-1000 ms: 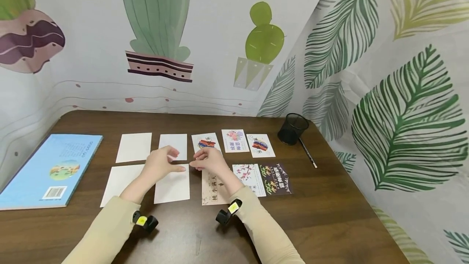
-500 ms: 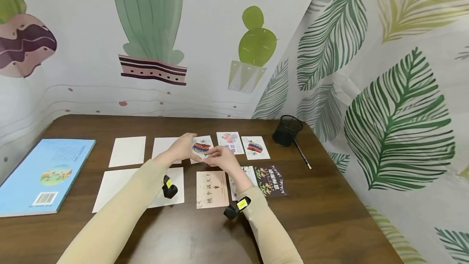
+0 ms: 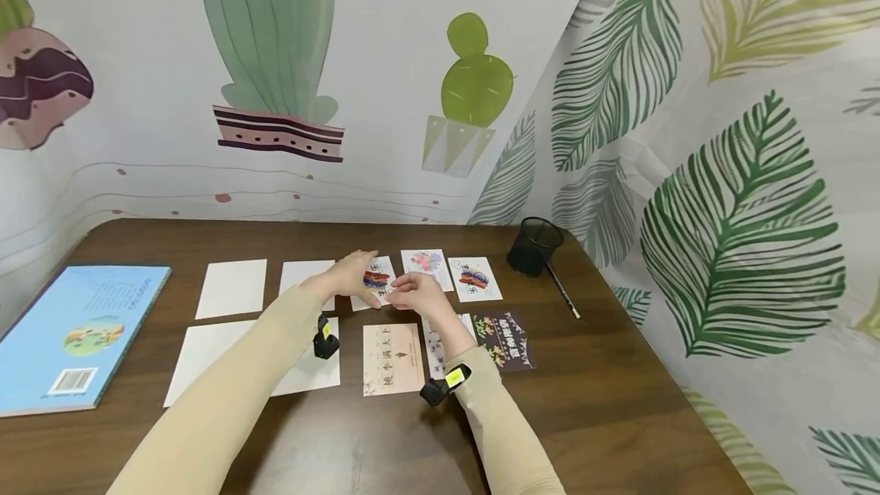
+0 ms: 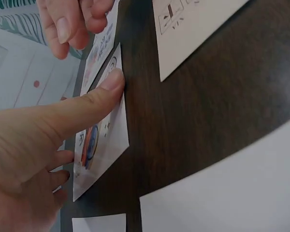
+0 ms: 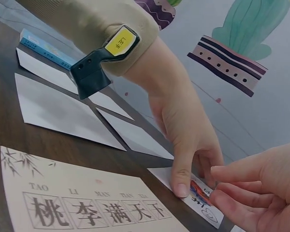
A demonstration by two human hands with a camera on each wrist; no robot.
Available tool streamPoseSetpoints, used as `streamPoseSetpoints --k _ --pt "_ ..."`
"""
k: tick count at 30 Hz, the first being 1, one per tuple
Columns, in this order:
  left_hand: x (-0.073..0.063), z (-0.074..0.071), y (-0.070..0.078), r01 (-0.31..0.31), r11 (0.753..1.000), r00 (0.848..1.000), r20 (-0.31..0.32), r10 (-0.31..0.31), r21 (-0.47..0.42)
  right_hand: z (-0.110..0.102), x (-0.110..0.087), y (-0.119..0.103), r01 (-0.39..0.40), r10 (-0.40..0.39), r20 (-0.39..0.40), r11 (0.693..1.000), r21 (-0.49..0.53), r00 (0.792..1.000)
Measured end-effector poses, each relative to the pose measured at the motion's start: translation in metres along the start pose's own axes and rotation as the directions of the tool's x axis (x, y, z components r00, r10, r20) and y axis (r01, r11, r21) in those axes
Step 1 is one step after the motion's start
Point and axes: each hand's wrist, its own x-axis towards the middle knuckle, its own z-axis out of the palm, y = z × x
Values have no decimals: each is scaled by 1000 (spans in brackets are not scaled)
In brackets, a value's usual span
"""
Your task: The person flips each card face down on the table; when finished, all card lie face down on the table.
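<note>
In the head view my left hand (image 3: 346, 278) reaches over a small white card (image 3: 377, 282) with a red and blue drawing. Its thumb lies along the near edge and its fingers are at the far edge, holding the card between them, as the left wrist view shows of this printed card (image 4: 102, 150). My right hand (image 3: 422, 298) hovers by the card's right side with fingers loosely bent and nothing in them. Nearer me lies a beige card (image 3: 393, 360) with Chinese characters. A flower card (image 3: 426, 269) and another drawing card (image 3: 475, 279) lie to the right.
Several blank white cards, one at the back (image 3: 231, 289), lie to the left beside a blue book (image 3: 82, 334). A dark card (image 3: 505, 342) lies partly behind the right forearm. At the back right stand a black mesh pen holder (image 3: 535, 247) and a pencil (image 3: 564, 290).
My left hand has moved right and away from me, from above the blank cards onto the drawing card. My right hand has shifted slightly right. The view has turned a little.
</note>
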Motion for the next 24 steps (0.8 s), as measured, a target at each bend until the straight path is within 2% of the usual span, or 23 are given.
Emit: streamPoseSetpoints --k 3,6,9,11,16,20,24 --pt "0 0 -1 11 1000 1000 -3 -11 -10 -1 1 -1 10 -10 -21 1000 -19 1000" --pt "0 3 -4 3 999 1000 -22 -4 -43 -4 4 1 33 -38 -83 998 -54 996" --pt "0 5 -7 -25 995 998 -53 21 -92 -7 8 2 49 -58 -141 997 -68 988" --pt "0 6 -9 -53 992 995 -87 43 -111 -9 12 3 59 -67 -141 997 -59 988" --pt "0 8 -15 -102 985 982 -170 77 -141 -10 24 4 47 -48 -34 999 -12 998" --pt "-1 8 -14 -131 975 978 -185 97 -180 -10 30 2 17 -22 65 997 75 998" --pt "-1 8 -11 -161 971 971 -207 123 -179 -11 32 0 -22 -8 144 979 203 990"
